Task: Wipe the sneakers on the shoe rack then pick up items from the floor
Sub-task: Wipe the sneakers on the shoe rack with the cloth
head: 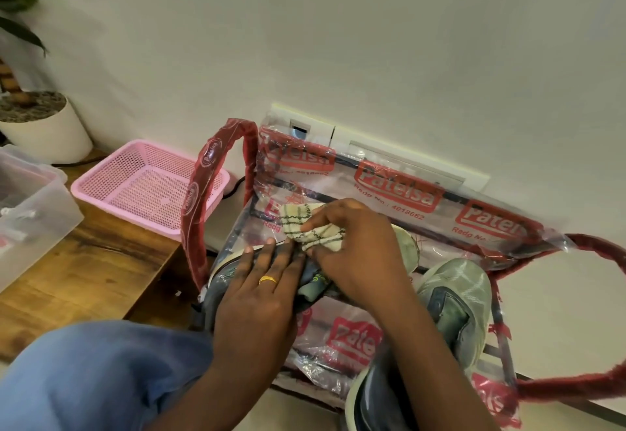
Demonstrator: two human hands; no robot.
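Here, right hand (352, 247) fingers pinched shut on checked cloth (315, 227), left hand (261, 281) fingers flat, spread, pressing dark sneaker (223, 281) w/ nothing gripped.

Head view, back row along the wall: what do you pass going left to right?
White plant pot → pink mesh basket → red bag handle → clear printed plastic bag → second red handle.

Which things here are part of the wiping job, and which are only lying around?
In the job: checked cloth, left sneaker, right sneaker, left hand, right hand.
Lying about: pink basket, clear plastic box, plant pot.
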